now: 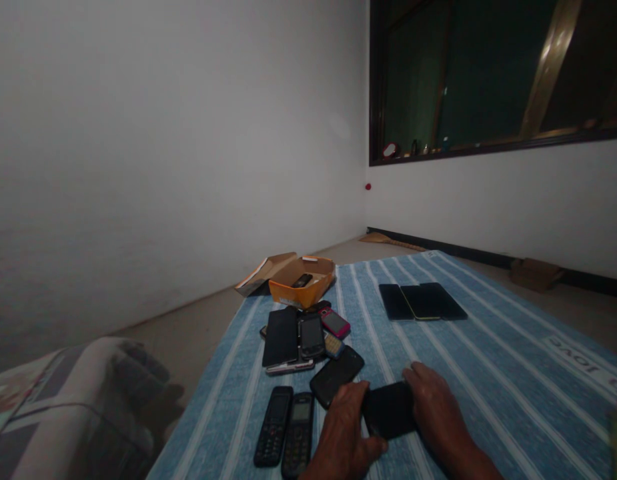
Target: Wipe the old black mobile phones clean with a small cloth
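A dark smartphone [389,410] lies between my two hands, low over the striped cloth; whether it rests on the cloth I cannot tell. My left hand [342,427] grips its left end, the thumb at the near edge. Fingers of my right hand [435,405] are closed on its right end. Just beyond my left hand is another black phone [337,375]. Two keypad phones [274,427] stand side by side to the left. Further away, a pile holds a large black phone [281,337], a touchscreen phone [311,335], a pink phone [335,322] and several others.
An orange cardboard box [302,293] with its lid open sits at the far left, one phone inside. Three dark flat phones [421,301] lie in a row at the far right. Blue striped cloth [493,393] covers the surface. A fabric-covered object [88,400] stands at the lower left.
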{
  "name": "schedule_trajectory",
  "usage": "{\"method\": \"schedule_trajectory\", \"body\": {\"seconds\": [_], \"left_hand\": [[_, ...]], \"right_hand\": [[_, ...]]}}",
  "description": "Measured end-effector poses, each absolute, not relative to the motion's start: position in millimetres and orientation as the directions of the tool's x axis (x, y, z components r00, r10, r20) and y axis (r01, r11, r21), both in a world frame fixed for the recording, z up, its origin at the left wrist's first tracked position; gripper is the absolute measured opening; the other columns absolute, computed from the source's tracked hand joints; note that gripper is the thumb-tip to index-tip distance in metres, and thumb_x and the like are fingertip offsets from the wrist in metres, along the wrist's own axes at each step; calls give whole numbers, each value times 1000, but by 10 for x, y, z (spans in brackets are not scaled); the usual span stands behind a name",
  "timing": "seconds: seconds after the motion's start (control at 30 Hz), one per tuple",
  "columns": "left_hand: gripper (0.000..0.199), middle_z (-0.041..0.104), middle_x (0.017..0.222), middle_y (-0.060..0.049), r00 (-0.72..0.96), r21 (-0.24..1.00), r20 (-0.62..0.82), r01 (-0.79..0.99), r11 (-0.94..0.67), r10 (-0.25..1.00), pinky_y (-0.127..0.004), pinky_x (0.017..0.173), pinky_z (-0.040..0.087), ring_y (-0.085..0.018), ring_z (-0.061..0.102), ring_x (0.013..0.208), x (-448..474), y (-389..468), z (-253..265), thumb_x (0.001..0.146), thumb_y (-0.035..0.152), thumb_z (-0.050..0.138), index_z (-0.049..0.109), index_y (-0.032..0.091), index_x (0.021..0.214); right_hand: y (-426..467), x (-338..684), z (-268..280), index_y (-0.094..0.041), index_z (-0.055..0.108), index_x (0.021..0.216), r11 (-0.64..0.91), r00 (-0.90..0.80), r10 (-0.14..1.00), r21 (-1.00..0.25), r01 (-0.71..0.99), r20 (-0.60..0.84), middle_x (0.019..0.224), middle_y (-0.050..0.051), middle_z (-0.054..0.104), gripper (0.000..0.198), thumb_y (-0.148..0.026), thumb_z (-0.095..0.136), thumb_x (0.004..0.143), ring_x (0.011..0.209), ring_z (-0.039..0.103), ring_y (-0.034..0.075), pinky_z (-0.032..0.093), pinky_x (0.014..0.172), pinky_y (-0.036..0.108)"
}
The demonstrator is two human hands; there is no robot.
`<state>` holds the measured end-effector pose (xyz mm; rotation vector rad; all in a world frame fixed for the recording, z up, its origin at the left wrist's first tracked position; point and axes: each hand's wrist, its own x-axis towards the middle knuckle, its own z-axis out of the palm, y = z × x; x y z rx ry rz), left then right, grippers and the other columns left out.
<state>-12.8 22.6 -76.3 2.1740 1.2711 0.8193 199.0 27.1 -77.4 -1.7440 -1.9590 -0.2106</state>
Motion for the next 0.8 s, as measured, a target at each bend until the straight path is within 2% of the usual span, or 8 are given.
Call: {"method": "schedule_trajectory", "body": {"seconds": [0.13, 0.33, 0.5, 0.67, 0.8], "left_hand": [[82, 57, 132, -15, 386, 668, 279, 580, -467, 879, -52, 104, 43, -34, 52, 124, -125, 211, -741, 57, 10, 73, 48, 19, 135], [80, 55, 136, -15, 397, 629, 265, 619, -470, 878, -55, 107, 40, -35, 49, 128, -137, 240, -835, 60, 13, 71, 48, 19, 136], [80, 57, 134, -16, 415, 615, 282, 614, -495, 865, -56, 105, 42, -36, 51, 126, -130, 266, -864, 59, 13, 73, 48, 18, 135], [78, 57, 133, -17, 422, 597, 291, 622, -508, 859, -56, 104, 43, -36, 51, 126, -132, 264, -858, 62, 17, 75, 47, 16, 135], [77, 57, 134, -19, 438, 554, 363, 609, -568, 823, -54, 105, 44, -35, 52, 126, -157, 277, -961, 65, 17, 75, 45, 15, 136]], "right_hand": [[212, 1835, -862, -15, 67, 108, 243, -112, 849, -194, 950, 516, 115, 11, 66, 54, 13, 41, 69, 111, 58, 24, 42, 97, 36], [146, 1559, -940, -20, 68, 100, 398, -191, 778, -234, 887, 599, 110, 9, 68, 41, 6, 48, 75, 103, 61, 24, 46, 92, 35], [110, 1597, -762, -22, 69, 101, 424, -249, 842, -300, 855, 479, 110, 7, 68, 36, 1, 51, 81, 97, 63, 22, 49, 85, 31], [82, 1596, -771, -19, 67, 112, 392, -240, 879, -340, 855, 412, 122, 11, 64, 43, 2, 49, 79, 110, 60, 24, 47, 94, 33], [51, 1505, -838, -18, 64, 119, 453, -305, 864, -355, 818, 400, 126, 12, 62, 50, 2, 47, 77, 116, 57, 23, 44, 100, 34]]}}
